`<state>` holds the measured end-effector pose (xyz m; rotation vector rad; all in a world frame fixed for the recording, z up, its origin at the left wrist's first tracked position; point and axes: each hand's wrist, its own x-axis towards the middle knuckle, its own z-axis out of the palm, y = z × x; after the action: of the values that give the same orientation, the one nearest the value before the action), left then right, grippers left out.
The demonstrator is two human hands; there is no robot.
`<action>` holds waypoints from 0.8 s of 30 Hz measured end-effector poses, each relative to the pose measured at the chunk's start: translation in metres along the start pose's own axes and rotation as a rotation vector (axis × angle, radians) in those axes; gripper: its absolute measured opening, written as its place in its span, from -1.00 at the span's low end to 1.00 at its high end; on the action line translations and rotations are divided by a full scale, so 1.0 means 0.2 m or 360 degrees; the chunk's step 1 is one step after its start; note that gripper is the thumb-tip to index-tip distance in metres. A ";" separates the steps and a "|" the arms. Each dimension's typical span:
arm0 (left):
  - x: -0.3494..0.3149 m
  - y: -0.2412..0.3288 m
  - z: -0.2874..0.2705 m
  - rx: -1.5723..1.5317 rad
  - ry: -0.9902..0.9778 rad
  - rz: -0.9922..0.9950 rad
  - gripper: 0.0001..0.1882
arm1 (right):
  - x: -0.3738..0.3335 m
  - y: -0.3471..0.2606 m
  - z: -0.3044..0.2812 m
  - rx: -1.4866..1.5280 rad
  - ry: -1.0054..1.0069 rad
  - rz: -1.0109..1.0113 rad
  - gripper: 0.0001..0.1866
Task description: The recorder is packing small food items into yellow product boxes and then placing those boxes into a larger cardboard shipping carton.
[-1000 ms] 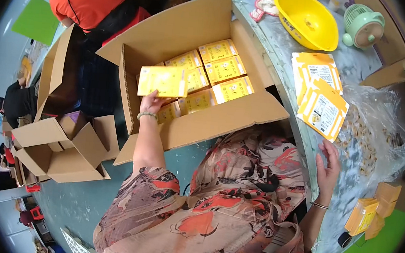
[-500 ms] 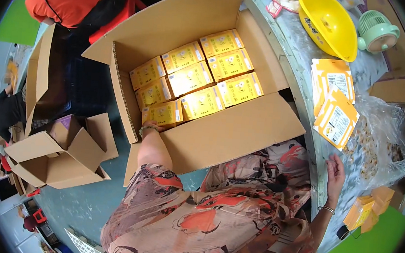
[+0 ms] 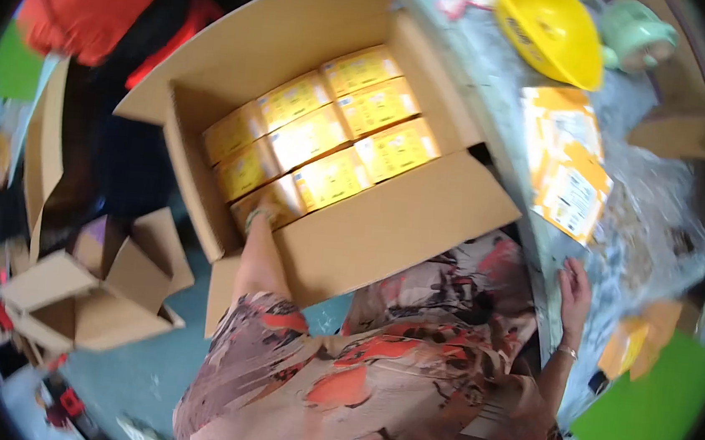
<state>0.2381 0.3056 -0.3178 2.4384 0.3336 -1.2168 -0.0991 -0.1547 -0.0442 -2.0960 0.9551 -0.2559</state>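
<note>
A large open cardboard carton (image 3: 403, 212) stands before me, with several small yellow boxes (image 3: 307, 135) packed in rows inside. My left hand (image 3: 268, 203) reaches down into its near left corner, on the nearest left yellow box (image 3: 242, 211). Motion smears the fingers there, so their grip does not show. At the table's edge, my right hand (image 3: 574, 291) is open and holds nothing, its fingers loosely apart. Just beyond it lie flat orange-and-white box blanks (image 3: 570, 201), overlapping on the table.
A yellow basin (image 3: 551, 32) and a small green fan (image 3: 639, 37) stand at the far right. Beside the blanks lies a clear plastic bag (image 3: 663, 218) of small pieces. Another open carton (image 3: 122, 313) sits at left; a person in red (image 3: 95, 5) is close behind.
My left hand has gone deeper into the carton onto the corner box, which now sits lower. The whole view has shifted and blurred. My right hand stays by the table's edge.
</note>
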 end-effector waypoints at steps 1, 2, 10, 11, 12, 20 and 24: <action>0.04 -0.19 -0.02 0.0030 0.0443 0.0094 -0.58 | 0.05 -0.01 0.03 0.0049 -0.0017 -0.0140 -0.69; 0.12 -0.41 -0.12 0.0103 0.0592 -0.0075 -0.60 | 0.13 -0.07 0.10 0.0174 -0.0082 -0.0179 -0.72; -1.00 1.37 -0.13 -0.0565 0.1099 0.2339 -0.67 | 0.53 -0.10 -0.01 0.0130 0.0474 -0.0349 -0.85; -1.05 1.50 -0.01 -0.0500 0.0845 0.2582 -0.61 | 0.60 -0.12 0.00 0.0143 0.0395 -0.0388 -0.85; -1.22 1.62 0.12 -0.0301 0.0668 0.2609 -0.53 | 0.65 -0.15 0.00 -0.0048 0.0331 -0.0410 -0.81; -1.34 1.77 0.67 0.0816 0.0653 0.2533 -0.44 | 0.80 -0.20 -0.02 -0.1083 0.0203 -0.0343 -0.54; -1.32 1.79 0.72 0.0609 0.0695 0.2450 -0.43 | 0.77 -0.25 -0.08 -0.0803 0.0164 -0.0258 -0.59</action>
<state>0.1135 -0.0881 -0.0981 2.1455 -1.4947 -0.0311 0.0274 -0.2543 -0.0179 -2.6500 0.9847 -0.2226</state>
